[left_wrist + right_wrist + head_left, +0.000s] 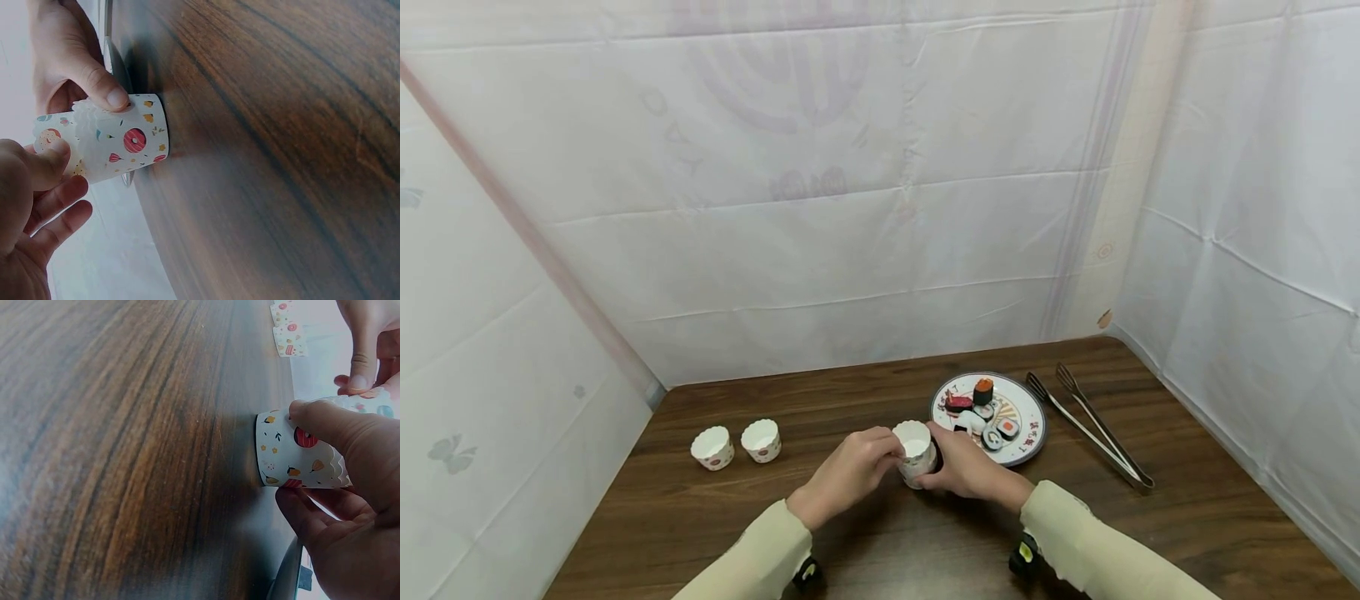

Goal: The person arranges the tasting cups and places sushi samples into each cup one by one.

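In the head view a short stack of white patterned paper baking cups (134,128) stands upright on the table between both hands. My right hand (966,467) grips the lower part of the stack, thumb on one side and fingers on the other. With thumb and fingers my left hand (853,467) pinches the top cup (913,433), which sticks up above the scalloped rims below it. Donut and flower prints show on the cups' sides. Two single baking cups stand apart to the left, one cup (712,450) at the far side and another cup (762,442) nearer.
Behind my right hand a round plate (1026,396) holds several sushi pieces (982,392). Metal tongs (1086,431) lie spread on the wooden table (820,392) right of the plate. Pale cloth (880,250) hangs along the table's back and sides.
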The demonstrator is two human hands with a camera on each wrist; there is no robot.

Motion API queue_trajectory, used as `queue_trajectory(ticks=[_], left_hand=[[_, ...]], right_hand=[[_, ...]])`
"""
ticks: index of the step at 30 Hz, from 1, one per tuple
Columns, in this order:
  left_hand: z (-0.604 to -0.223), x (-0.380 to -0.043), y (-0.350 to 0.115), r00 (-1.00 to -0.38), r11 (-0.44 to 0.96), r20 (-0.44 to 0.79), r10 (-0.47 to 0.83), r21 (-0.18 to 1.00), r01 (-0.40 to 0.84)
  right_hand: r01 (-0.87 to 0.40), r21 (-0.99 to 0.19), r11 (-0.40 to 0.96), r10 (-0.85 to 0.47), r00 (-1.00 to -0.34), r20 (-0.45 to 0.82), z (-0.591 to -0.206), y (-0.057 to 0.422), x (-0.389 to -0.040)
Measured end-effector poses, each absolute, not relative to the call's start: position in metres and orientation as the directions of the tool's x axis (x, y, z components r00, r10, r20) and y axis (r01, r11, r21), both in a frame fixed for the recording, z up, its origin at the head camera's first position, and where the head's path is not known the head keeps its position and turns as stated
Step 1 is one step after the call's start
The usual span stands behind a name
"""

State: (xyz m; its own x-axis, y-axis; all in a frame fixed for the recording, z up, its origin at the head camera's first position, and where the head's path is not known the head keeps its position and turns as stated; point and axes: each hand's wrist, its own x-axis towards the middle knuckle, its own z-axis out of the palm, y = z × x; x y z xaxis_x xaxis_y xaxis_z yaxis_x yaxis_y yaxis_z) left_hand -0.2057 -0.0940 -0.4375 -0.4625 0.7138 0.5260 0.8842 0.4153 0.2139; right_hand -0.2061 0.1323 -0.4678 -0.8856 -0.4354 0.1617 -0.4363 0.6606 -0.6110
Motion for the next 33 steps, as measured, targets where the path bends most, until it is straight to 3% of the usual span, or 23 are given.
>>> queue_trajectory(ticks=[19,33], left_hand=[[-0.428,-0.203,-0.100,-0.419,0.370,0.662,0.621,0.224,0.902],[-0.427,-0.213,-0.122,-0.447,0.464,0.687,0.572,0.179,0.868]], right_hand=[[-0.489,-0.571,0.659,-0.456,-0.864,0.214,-0.467,0.133,-0.204],[-0.477,-0.583,0.657,-0.445,-0.871,0.211,-0.467,0.132,-0.203]])
